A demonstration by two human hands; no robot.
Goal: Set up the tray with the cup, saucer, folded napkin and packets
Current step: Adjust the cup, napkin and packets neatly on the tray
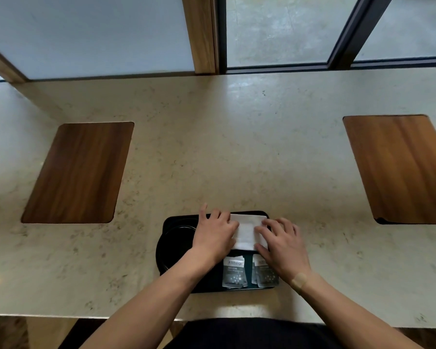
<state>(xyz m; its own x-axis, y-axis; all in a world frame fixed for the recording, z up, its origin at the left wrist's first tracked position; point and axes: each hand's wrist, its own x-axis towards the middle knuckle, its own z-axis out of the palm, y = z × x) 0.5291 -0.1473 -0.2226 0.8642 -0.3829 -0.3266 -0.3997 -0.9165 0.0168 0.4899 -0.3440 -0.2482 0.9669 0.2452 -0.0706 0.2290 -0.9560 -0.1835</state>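
Our left hand (215, 233) and right hand (281, 244) press flat, fingers relaxed, on the white folded napkin (247, 231) in the black rectangular tray (173, 222). Two grey foil packets (234, 272) lie just nearer us on the tray, which sits on the pale stone counter (212, 147).

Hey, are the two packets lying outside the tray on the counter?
No, both packets lie inside the black tray, at its near edge below the white napkin.

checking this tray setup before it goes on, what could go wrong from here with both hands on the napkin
1. The left hand and right hand both press the napkin; uneven pressure could skew its fold.
2. The two packets lie just under the wrists, so a hand drawing back might drag them off the tray.
3. The left forearm crosses the dark saucer and could nudge it.
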